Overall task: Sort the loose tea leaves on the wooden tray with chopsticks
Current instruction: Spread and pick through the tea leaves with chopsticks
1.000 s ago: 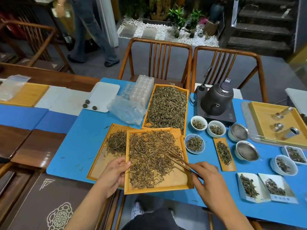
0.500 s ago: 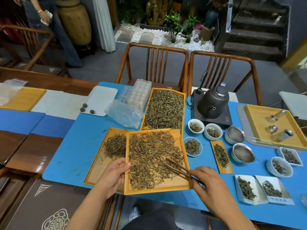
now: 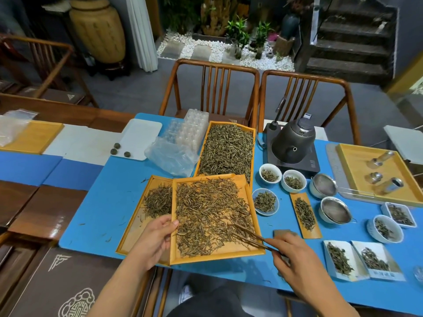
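Note:
A wooden tray point(image 3: 235, 253) lies in front of me, spread with loose brown tea leaves point(image 3: 206, 209). My left hand point(image 3: 152, 241) grips its left edge, thumb on the rim. My right hand point(image 3: 295, 259) holds a pair of dark chopsticks point(image 3: 248, 236) whose tips rest in the leaves at the tray's lower right. A second wooden tray point(image 3: 132, 234) lies partly under the first on the left, with a small pile of leaves point(image 3: 159, 201). A third tray point(image 3: 227, 149), full of leaves, stands behind.
Small white bowls point(image 3: 270, 173) of tea, two strainers point(image 3: 335, 211), a narrow wooden dish point(image 3: 305, 215) and paper boxes point(image 3: 343, 259) of leaves sit to the right on the blue mat. A dark kettle point(image 3: 293, 143) stands behind them. A plastic bag point(image 3: 170, 156) lies at the back left. Two chairs face me.
The chopstick tips have shifted slightly lower and to the right within the leaves. My left hand stays on the tray's edge. The view has tilted a little; the person at the back left has gone.

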